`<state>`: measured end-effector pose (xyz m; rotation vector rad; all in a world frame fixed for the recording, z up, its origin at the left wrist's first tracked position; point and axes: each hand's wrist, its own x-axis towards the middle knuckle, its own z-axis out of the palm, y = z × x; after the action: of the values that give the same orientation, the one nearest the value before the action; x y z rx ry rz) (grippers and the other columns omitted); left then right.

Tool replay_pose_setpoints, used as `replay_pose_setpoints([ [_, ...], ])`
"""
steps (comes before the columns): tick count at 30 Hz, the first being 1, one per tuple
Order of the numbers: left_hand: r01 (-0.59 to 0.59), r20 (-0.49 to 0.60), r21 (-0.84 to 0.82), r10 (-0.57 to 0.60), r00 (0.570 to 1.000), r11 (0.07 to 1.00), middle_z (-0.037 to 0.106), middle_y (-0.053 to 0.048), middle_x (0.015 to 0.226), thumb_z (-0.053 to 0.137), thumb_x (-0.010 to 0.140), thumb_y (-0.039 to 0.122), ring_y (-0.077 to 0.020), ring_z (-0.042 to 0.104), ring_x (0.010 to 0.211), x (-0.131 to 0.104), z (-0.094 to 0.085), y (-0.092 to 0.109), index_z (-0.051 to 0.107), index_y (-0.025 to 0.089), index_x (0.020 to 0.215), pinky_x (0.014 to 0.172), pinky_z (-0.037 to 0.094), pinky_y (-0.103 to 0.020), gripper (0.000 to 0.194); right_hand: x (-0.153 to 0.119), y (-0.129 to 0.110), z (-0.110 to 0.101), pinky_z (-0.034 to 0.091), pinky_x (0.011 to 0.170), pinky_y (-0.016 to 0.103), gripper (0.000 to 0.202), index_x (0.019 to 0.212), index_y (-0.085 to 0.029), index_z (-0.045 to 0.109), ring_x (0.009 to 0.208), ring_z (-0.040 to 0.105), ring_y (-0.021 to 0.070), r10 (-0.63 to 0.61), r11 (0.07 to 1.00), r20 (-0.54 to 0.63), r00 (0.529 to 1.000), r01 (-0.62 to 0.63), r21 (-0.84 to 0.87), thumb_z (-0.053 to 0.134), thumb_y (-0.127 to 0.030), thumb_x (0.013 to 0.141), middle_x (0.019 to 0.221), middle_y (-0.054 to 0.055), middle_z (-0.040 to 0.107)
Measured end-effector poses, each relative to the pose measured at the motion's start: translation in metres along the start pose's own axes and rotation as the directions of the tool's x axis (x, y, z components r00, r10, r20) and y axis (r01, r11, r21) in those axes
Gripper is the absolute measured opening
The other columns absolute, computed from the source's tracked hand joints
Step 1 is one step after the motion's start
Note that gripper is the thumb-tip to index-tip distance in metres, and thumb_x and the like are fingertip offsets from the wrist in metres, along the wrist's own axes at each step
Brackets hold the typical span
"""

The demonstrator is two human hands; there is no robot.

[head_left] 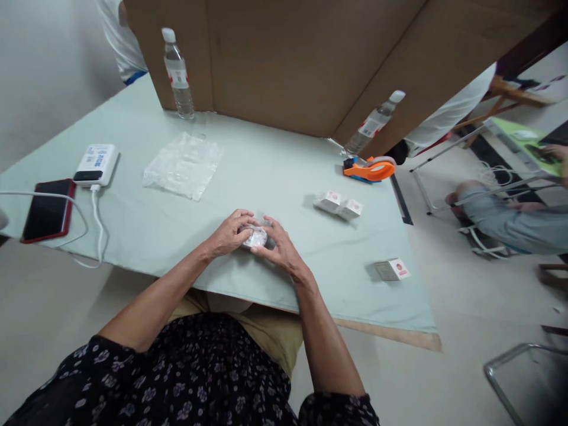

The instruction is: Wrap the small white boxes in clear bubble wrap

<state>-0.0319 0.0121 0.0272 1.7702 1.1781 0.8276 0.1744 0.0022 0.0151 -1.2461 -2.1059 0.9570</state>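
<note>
Pinching a small clear packet [256, 237] between left hand [231, 232] and right hand [278, 247], near the desk [266, 160] front edge. Slippery film could slide off toward the lap.

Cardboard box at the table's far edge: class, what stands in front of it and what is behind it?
Two water bottles stand before the cardboard box. Behind it, only white-clothed edges of people show; the rest is covered.

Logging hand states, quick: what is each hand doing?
Left hand: closed on the small clear packet.
Right hand: gripping the same packet.
</note>
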Motion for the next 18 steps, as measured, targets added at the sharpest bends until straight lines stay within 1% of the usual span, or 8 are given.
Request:
replay_pose_setpoints([
  [4,0.047,0.045,-0.014,-0.046,0.998,0.999,0.05,-0.012,0.134,0.052,0.08,0.019,-0.0173,0.061,0.094,0.001,-0.005,0.005,0.071,0.016,0.099,0.085,0.053,-0.033,0.027,0.002,-0.001,-0.001,0.029,0.116,0.056,0.061,0.126,-0.027,0.066,0.145,0.035,0.0353,-0.021,1.0,-0.002,1.0,0.021,0.02,0.076,-0.059,0.075,0.154,0.015,0.04],
  [7,0.073,0.039,-0.022,-0.072,0.997,0.997,0.051,-0.011,0.135,0.055,0.079,0.02,-0.0167,0.061,0.091,0.002,-0.005,0.008,0.071,0.016,0.095,0.082,0.053,-0.032,0.023,0.0,-0.002,-0.005,0.029,0.116,0.055,0.056,0.122,-0.028,0.068,0.144,0.038,0.0339,-0.02,0.997,-0.007,1.0,0.02,0.074,0.076,-0.057,0.075,0.153,0.013,0.043],
  [9,0.087,0.02,-0.031,-0.087,0.996,0.996,0.052,-0.011,0.133,0.055,0.079,0.02,-0.0166,0.06,0.092,0.003,-0.004,0.007,0.071,0.016,0.093,0.083,0.053,-0.032,0.022,0.0,-0.002,-0.009,0.032,0.116,0.052,0.047,0.117,-0.027,0.069,0.142,0.041,0.0315,-0.007,0.99,-0.074,0.997,0.018,0.139,0.072,-0.054,0.08,0.151,0.011,0.046],
  [11,0.099,0.006,-0.037,-0.099,0.995,0.994,0.054,-0.011,0.131,0.056,0.078,0.019,-0.0173,0.06,0.094,0.005,-0.001,0.005,0.072,0.016,0.091,0.086,0.052,-0.033,0.021,0.004,0.0,-0.012,0.04,0.11,0.05,0.044,0.118,-0.026,0.066,0.135,0.049,0.0294,0.049,0.974,-0.19,0.981,-0.005,0.224,0.068,-0.051,0.082,0.145,0.012,0.053],
  [13,0.105,-0.011,-0.033,-0.106,0.994,0.994,0.055,-0.011,0.13,0.056,0.077,0.019,-0.019,0.06,0.097,0.007,0.0,0.003,0.072,0.016,0.089,0.09,0.052,-0.035,0.02,0.012,0.005,-0.013,0.048,0.1,0.047,0.051,0.123,-0.024,0.062,0.12,0.06,0.028,0.148,0.948,-0.254,0.956,-0.064,0.313,0.069,-0.049,0.08,0.135,0.013,0.06],
  [15,0.104,-0.029,-0.021,-0.105,0.994,0.994,0.057,-0.011,0.13,0.057,0.077,0.019,-0.0211,0.06,0.102,0.008,0.001,0.001,0.073,0.017,0.088,0.091,0.051,-0.036,0.019,0.022,0.009,-0.011,0.053,0.091,0.044,0.056,0.122,-0.021,0.062,0.103,0.066,0.0258,0.232,0.921,-0.246,0.941,-0.132,0.365,0.072,-0.048,0.073,0.119,0.013,0.068],
  [16,0.103,-0.036,-0.016,-0.104,0.994,0.995,0.057,-0.01,0.13,0.057,0.077,0.019,-0.0221,0.059,0.104,0.009,0.002,0.001,0.073,0.017,0.088,0.092,0.051,-0.037,0.019,0.027,0.01,-0.009,0.053,0.087,0.042,0.052,0.116,-0.02,0.064,0.095,0.067,0.0241,0.253,0.914,-0.229,0.94,-0.155,0.374,0.072,-0.047,0.072,0.109,0.011,0.071],
  [18,0.103,-0.043,-0.014,-0.103,0.994,0.995,0.057,-0.011,0.133,0.057,0.076,0.02,-0.0235,0.059,0.107,0.009,0.002,0.002,0.072,0.017,0.086,0.091,0.051,-0.037,0.019,0.035,0.007,-0.005,0.053,0.079,0.037,0.037,0.096,-0.019,0.069,0.08,0.065,0.0203,0.26,0.911,-0.201,0.944,-0.171,0.375,0.069,-0.047,0.073,0.087,0.005,0.071],
])
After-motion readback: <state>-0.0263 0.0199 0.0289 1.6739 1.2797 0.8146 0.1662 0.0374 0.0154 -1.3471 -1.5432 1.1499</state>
